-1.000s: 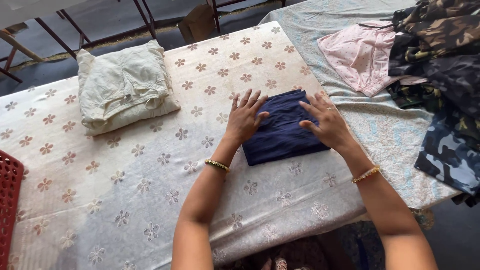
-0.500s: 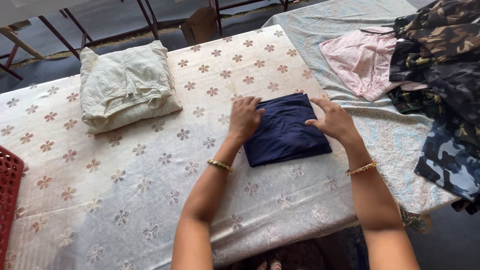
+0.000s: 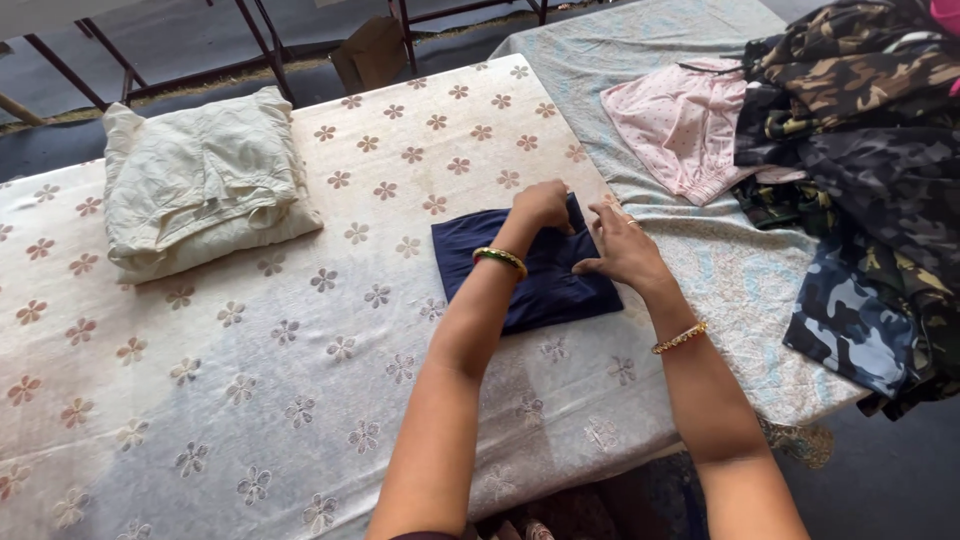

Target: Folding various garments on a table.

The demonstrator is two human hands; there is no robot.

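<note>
Two hands on folded navy garment (image 3: 530, 275), near right edge of floral-covered table (image 3: 300, 400). Left hand (image 3: 540, 207) curled, pinching cloth at far edge; right hand (image 3: 622, 250) flat, pressing. Judged light, soft, limp; best gripped along folded edges.

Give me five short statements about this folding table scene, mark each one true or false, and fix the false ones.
1. Both hands are on the folded navy blue cloth. True: the left hand grips its far edge and the right hand rests on it.
2. A folded cream fabric bundle lies to the right of the navy cloth. False: it lies to the left.
3. Each wrist wears a gold bangle. True.
4. The pink dotted garment sits on the flower-printed white tablecloth. False: it lies on the pale blue patterned cloth.
5. The camouflage clothes are neatly folded. False: they lie in a loose heap.
</note>
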